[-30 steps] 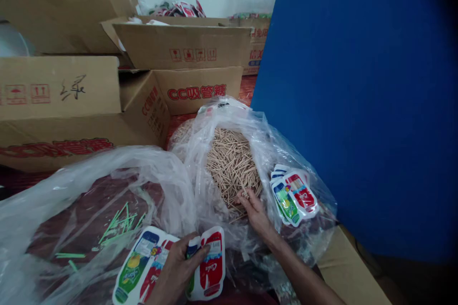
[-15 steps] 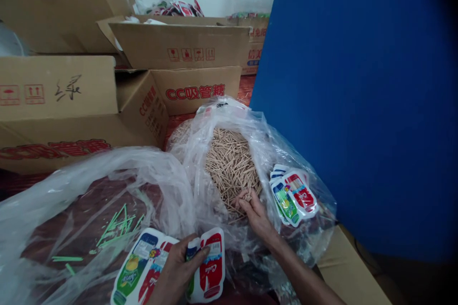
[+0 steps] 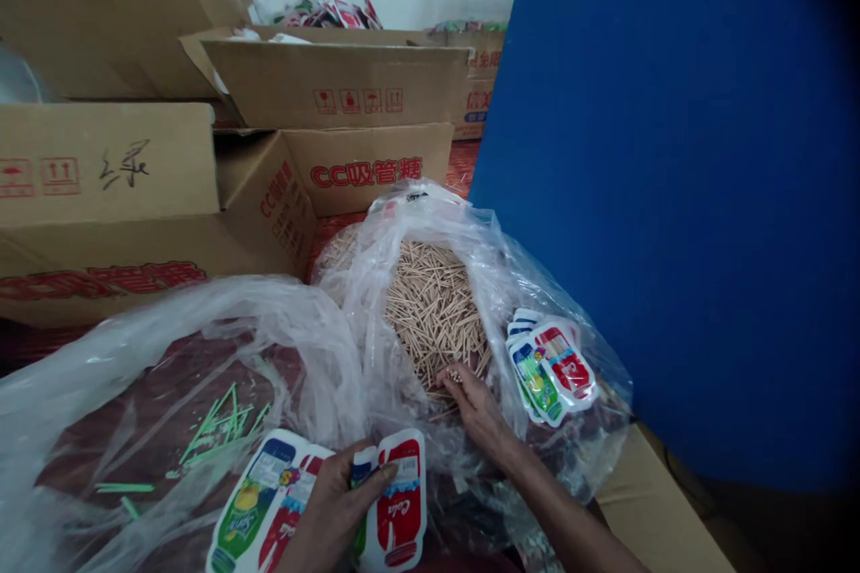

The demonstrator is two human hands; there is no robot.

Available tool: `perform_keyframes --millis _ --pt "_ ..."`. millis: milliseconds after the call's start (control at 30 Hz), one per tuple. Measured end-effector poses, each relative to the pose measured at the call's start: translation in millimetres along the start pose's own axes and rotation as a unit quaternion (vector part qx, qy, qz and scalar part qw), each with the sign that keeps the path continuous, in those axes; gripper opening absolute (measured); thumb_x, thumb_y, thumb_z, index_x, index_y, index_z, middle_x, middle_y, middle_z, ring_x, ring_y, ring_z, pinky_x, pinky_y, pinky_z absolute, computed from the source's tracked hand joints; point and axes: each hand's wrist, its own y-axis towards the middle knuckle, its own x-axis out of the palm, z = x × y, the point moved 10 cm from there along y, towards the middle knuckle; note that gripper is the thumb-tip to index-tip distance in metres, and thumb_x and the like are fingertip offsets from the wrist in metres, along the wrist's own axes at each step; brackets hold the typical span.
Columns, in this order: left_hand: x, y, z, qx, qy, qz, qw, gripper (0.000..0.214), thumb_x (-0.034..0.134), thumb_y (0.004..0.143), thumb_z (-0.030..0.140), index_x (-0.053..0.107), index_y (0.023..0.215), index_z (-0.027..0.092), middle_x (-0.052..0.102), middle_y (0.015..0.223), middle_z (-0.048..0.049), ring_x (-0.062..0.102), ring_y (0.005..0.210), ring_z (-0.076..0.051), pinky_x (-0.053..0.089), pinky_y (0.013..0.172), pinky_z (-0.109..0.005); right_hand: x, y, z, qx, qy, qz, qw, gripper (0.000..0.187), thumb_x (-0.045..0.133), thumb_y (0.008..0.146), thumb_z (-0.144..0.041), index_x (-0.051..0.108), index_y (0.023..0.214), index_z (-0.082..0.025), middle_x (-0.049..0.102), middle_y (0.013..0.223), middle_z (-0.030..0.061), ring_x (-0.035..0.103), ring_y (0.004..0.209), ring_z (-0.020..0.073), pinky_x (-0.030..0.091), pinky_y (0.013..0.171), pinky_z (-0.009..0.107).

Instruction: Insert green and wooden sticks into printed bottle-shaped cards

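Note:
My left hand [image 3: 339, 501] is closed on several bottle-shaped printed packets [image 3: 401, 501], red with "Cola" and green with "Sprite", fanned to both sides of my fingers. At the near edge of a clear plastic bag [image 3: 376, 349], my right hand [image 3: 474, 403] pinches a few thin tan sticks [image 3: 455, 376], their ends showing at my fingertips. A heap of the same tan sticks [image 3: 436, 309] fills the bag's opening. To the right of that hand, a small stack of similar packets [image 3: 552, 372] lies on the plastic, the top one with tan and green sticks inside.
Another clear bag [image 3: 296, 313] at the left holds a few loose green sticks [image 3: 225, 425]. Behind stand open cardboard boxes [image 3: 376, 157], with more packets [image 3: 336, 13] piled at the back. A tall blue panel [image 3: 638, 197] bounds the right side.
My right hand has drawn slightly back from the heap, and the sticks' ends now show bunched at its fingertips. The left hand with its packets has hardly moved.

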Motion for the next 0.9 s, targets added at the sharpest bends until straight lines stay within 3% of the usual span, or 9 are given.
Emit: perform_keyframes --millis 67,133,267,367,633,767,900 --pt "3.0 0 5 0.001 -0.018 -0.008 1.0 0.03 0.071 0.073 0.043 0.064 0.073 0.014 0.064 0.065 -0.0013 0.054 0.06 -0.014 0.045 0.058 -0.022 -4 2 0 0.003 0.055 0.02 0.998 0.021 0.05 0.09 -0.038 0.063 0.084 -0.023 0.065 0.089 0.0019 0.059 0.091 0.0191 0.04 0.092 0.035" --pt "5.7 1 9 0.006 -0.038 -0.016 0.999 0.029 0.07 0.074 0.042 0.063 0.072 0.013 0.063 0.064 -0.0009 0.053 0.058 -0.013 0.044 0.057 -0.022 -12 6 4 0.035 0.183 0.061 0.981 0.018 0.055 0.087 -0.04 0.064 0.083 -0.024 0.066 0.085 0.0003 0.061 0.089 0.0188 0.042 0.091 0.035" --pt "9.9 9 18 0.016 -0.053 -0.04 0.998 0.028 0.07 0.075 0.039 0.064 0.075 0.012 0.063 0.063 -0.0011 0.052 0.057 -0.012 0.042 0.056 -0.021 -6 12 -1 0.104 0.474 0.077 0.871 0.014 0.067 0.08 -0.036 0.063 0.086 -0.023 0.067 0.079 -0.0008 0.065 0.085 0.0197 0.048 0.089 0.041" --pt "13.4 15 28 0.018 -0.053 -0.063 0.996 0.028 0.07 0.075 0.039 0.066 0.074 0.011 0.065 0.066 -0.0024 0.054 0.059 -0.013 0.041 0.057 -0.021 -1 13 -23 0.093 0.54 0.067 0.834 0.01 0.067 0.081 -0.028 0.063 0.086 -0.021 0.069 0.081 -0.0001 0.066 0.089 0.0188 0.046 0.095 0.041" --pt "25.2 15 47 0.018 -0.052 -0.12 0.991 0.027 0.071 0.074 0.037 0.069 0.076 0.01 0.065 0.066 -0.0017 0.052 0.058 -0.011 0.04 0.059 -0.021 29 6 -80 0.048 0.488 0.001 0.871 0.013 0.064 0.082 -0.035 0.059 0.085 -0.023 0.068 0.075 -0.0003 0.067 0.085 0.0193 0.043 0.099 0.041" --pt "17.3 15 42 0.01 -0.045 -0.086 0.995 0.026 0.075 0.071 0.037 0.069 0.071 0.012 0.064 0.067 0.0001 0.051 0.059 -0.01 0.04 0.059 -0.02 40 2 -80 0.065 0.448 -0.014 0.892 0.017 0.06 0.084 -0.04 0.055 0.088 -0.024 0.069 0.076 0.0005 0.068 0.082 0.0203 0.047 0.093 0.042" --pt "13.8 18 38 0.011 -0.052 -0.074 0.996 0.025 0.077 0.069 0.036 0.069 0.07 0.012 0.063 0.064 0.0007 0.05 0.056 -0.01 0.038 0.056 -0.02 45 -3 -77 0.076 0.445 -0.029 0.892 0.017 0.058 0.086 -0.037 0.054 0.092 -0.023 0.071 0.08 0.0029 0.068 0.083 0.0203 0.051 0.082 0.037"
